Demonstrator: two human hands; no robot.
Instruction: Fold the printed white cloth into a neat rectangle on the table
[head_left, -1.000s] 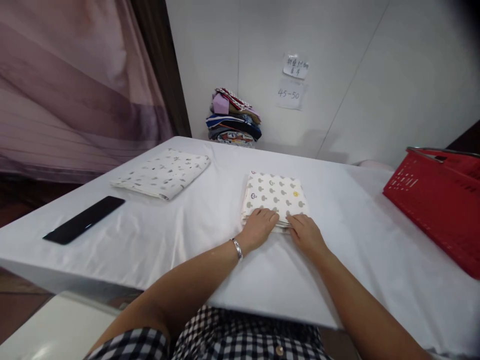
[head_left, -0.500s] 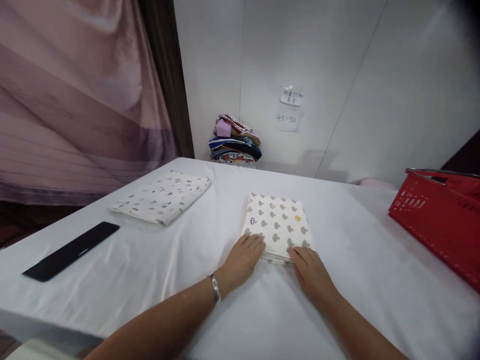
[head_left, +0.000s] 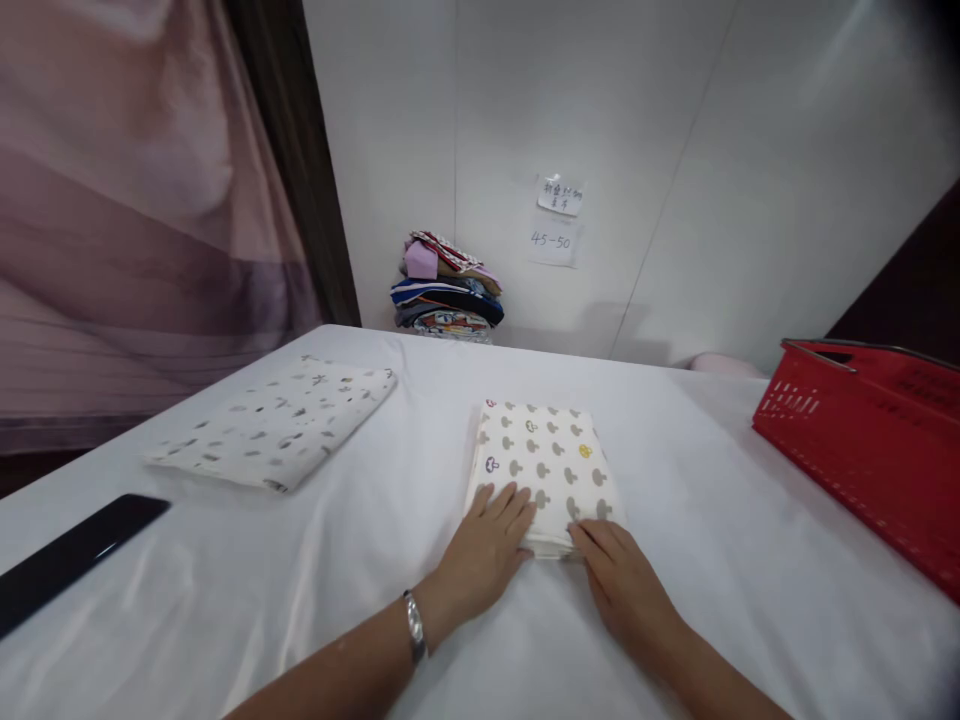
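A folded white cloth with grey mushroom prints and a few purple, green and yellow ones (head_left: 536, 455) lies in front of me on the white-covered table. My left hand (head_left: 487, 545), a silver bracelet at its wrist, rests on the cloth's near left corner, fingers spread flat and thumb at the front edge. At the near right, my right hand (head_left: 622, 575) has its fingers closed together on the front edge of the cloth; what its thumb does underneath is partly hidden. Several layers show along that edge.
A second white cloth with grey prints (head_left: 292, 415) lies at the left, a flat black object (head_left: 82, 550) nearer me. On the right stands a red basket (head_left: 862, 440). Folded fabrics are stacked (head_left: 448, 290) by the wall, near paper notes (head_left: 555, 220). A pink curtain (head_left: 135, 220) hangs left.
The view has shifted slightly, so things sit lower and further left. My left fingers have spread and lie further over the cloth; my right hand stays at the near edge.
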